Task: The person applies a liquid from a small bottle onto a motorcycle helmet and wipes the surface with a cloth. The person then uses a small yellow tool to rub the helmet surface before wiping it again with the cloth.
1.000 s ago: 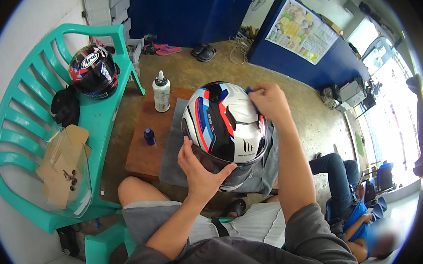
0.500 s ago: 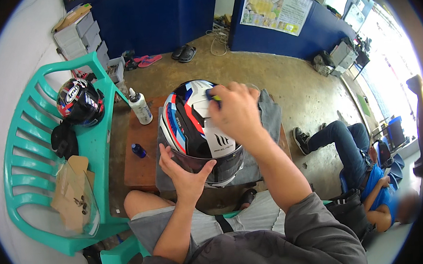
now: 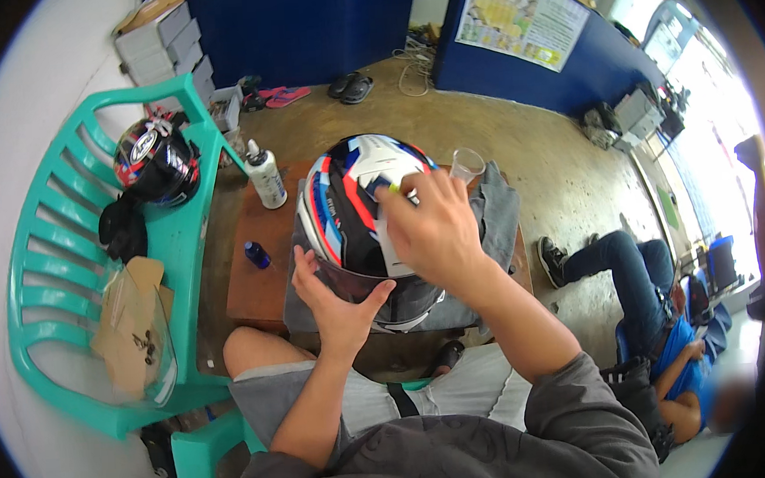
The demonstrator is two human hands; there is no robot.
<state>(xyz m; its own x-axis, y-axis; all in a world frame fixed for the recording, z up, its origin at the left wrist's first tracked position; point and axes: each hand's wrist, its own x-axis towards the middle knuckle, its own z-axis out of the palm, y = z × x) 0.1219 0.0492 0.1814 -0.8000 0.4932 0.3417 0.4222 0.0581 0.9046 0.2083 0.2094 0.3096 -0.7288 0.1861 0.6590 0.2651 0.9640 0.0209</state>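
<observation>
A full-face motorcycle helmet (image 3: 351, 228) in white, black, red and blue rests on a grey cloth (image 3: 497, 219), its dark visor toward me. My left hand (image 3: 339, 310) grips the visor side, thumb and fingers spread around the lower front. My right hand (image 3: 442, 235) is closed on a small dark blue and yellow applicator pad (image 3: 379, 187), pressed to the helmet's upper shell; the fingers partly hide it. Left of the helmet, a little blue bottle (image 3: 257, 254) and a white bottle with a pointed nozzle (image 3: 265, 180) are on the wooden table (image 3: 244, 291).
A clear plastic cup (image 3: 466, 164) is behind the helmet at right. The green bench (image 3: 168, 243) on the left carries another helmet (image 3: 157, 165), a black pouch (image 3: 123, 229) and a clear visor over cardboard (image 3: 133, 320). A seated person (image 3: 634, 267) is at right.
My right hand has moved a little down along the shell with the pad, and the cup shows more fully. My left hand keeps its grip. The whole view has shifted slightly.
</observation>
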